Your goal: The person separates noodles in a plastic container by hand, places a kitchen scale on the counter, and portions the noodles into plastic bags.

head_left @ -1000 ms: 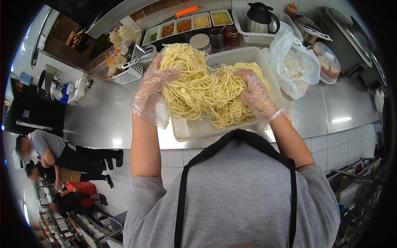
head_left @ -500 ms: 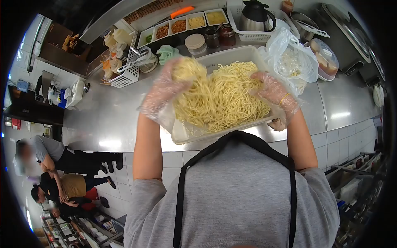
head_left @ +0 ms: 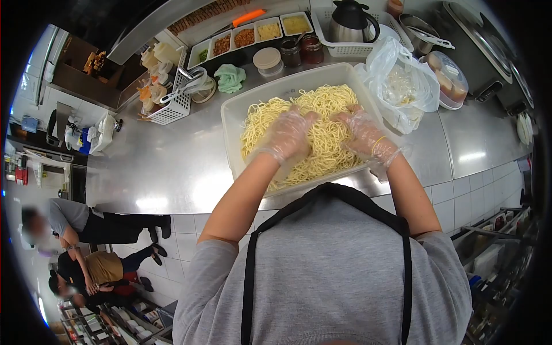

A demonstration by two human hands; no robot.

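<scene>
Yellow noodles (head_left: 330, 150) fill much of a translucent plastic tub (head_left: 231, 123) on the steel counter. My left hand (head_left: 287, 135), in a clear plastic glove, is in the middle of the noodles, its fingertips pushed in among the strands. My right hand (head_left: 365, 135), gloved too with a yellow band at the wrist, reaches into the noodles near the tub's right side. The fingers of both hands are curved and partly hidden by noodles, so how much each one grips is unclear.
Beyond the tub are a lidded jar (head_left: 268, 61), a green cloth (head_left: 230, 78), topping trays (head_left: 244, 38) and a steel jug (head_left: 349, 24) in a basket. A plastic bag (head_left: 401, 86) lies right of it; a bottle basket (head_left: 172, 109) stands left. Several people are at far left.
The noodles that my left hand had lifted are back down in the tub. My left hand has moved right and lower, closer to my right hand. The tub's left part has come into view.
</scene>
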